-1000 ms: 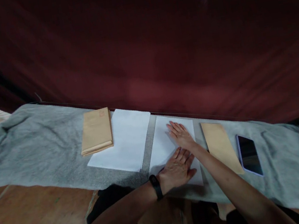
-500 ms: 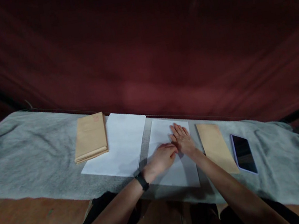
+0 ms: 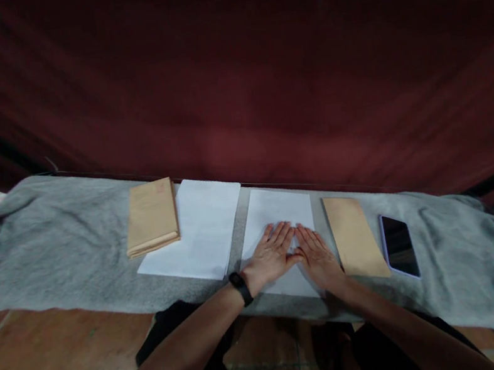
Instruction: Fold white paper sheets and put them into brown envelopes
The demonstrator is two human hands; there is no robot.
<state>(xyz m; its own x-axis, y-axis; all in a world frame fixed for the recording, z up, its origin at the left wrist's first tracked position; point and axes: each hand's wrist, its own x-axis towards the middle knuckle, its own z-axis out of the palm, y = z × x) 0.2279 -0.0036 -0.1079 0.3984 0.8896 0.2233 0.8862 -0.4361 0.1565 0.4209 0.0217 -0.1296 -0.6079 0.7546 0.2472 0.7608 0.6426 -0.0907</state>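
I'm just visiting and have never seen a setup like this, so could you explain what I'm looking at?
There is no robot here: these are a person's own bare hands. The view comes from one camera worn on the head, looking forward and down.

The left hand, with a dark band on its wrist, and the right hand lie flat, side by side, on white paper. Neither grips anything.

On the grey cloth, to the left, are more white paper and a stack of what look like brown envelopes overlapping it. To the right lie a single brown envelope and a phone with a dark screen.
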